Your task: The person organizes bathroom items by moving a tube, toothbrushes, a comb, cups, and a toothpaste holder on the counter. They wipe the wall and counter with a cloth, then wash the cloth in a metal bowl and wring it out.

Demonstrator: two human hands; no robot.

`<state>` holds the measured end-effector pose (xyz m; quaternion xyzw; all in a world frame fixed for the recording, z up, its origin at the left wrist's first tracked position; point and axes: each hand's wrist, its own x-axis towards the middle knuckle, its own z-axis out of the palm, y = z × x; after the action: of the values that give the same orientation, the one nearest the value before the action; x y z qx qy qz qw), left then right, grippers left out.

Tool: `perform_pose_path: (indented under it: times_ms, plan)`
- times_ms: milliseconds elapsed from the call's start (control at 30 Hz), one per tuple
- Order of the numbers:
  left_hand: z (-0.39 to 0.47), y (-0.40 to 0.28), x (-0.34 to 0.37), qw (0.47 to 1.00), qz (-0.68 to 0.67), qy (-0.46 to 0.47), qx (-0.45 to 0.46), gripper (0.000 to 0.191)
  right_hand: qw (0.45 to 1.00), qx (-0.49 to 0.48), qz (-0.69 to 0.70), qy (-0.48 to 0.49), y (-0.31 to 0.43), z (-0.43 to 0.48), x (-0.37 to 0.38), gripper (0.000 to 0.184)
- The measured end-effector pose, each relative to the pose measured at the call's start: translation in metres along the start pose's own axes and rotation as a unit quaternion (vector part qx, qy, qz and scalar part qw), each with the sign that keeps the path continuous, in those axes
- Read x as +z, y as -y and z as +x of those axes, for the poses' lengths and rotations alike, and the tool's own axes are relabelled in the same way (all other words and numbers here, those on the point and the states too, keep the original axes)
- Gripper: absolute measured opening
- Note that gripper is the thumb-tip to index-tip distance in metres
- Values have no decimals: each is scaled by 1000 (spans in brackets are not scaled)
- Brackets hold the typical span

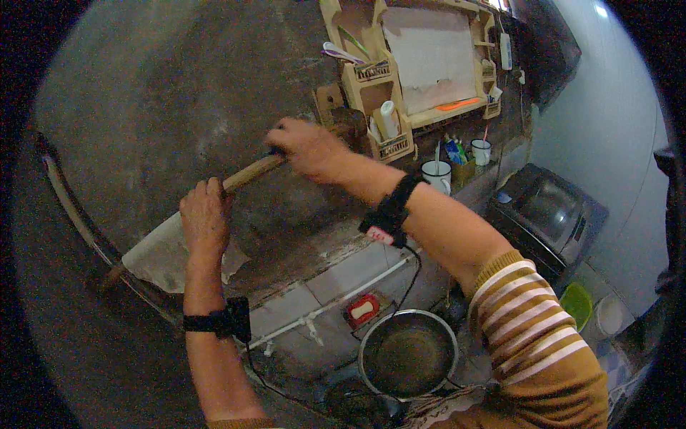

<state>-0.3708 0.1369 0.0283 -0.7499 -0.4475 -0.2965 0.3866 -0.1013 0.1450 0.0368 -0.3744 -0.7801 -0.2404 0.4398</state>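
My left hand (206,214) is closed around the lower part of a wooden stick (253,172), which slants up to the right in front of a dark, stained wall. My right hand (305,145) is at the stick's upper end, beside a small dark piece under its fingers; its exact hold is partly hidden. Behind my left hand, a pale sheet (161,257) with a ragged lower edge lies against the wall. Both wrists wear black straps with cables.
A cream plastic shelf with a mirror (431,59) hangs at upper right, above enamel mugs (437,174). Below are a white pipe (343,301), a red soap dish (363,311), a large metal basin (408,354) and a black washing machine (546,214).
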Motion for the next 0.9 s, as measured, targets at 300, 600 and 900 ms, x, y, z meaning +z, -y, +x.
perform_pose_path:
  times_ms: [300,600,900]
  plan:
    - [7,-1,7,997,-9,-72,39,16,989,95,-113,9,-41,-4,-28,26]
    - [2,-1,2,1000,-3,0,-7,21,999,-15,12,35,8,13,10,25]
    - [-1,-1,2,999,20,-40,14,18,982,87,-82,145,-45,4,-45,28]
